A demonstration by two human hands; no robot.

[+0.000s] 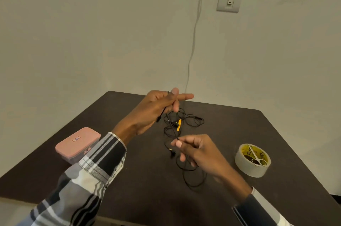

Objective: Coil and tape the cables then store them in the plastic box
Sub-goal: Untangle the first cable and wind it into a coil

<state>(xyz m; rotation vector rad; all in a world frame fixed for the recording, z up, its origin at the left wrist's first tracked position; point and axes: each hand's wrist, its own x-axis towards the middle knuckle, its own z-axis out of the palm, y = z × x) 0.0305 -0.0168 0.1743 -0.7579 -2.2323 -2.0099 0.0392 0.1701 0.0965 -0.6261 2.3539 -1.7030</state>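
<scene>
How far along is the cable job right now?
Nothing is finished. The black cable lies loose and tangled on the table. In hand: left hand and right hand each pinch a stretch. Left: coiling, taping from the tape roll, storing in the closed pink box.

My left hand hides part of the black cable. My sleeve covers a corner of the pink box, whose label is too small to read. The worktop runs off the frame's lower edge.
</scene>
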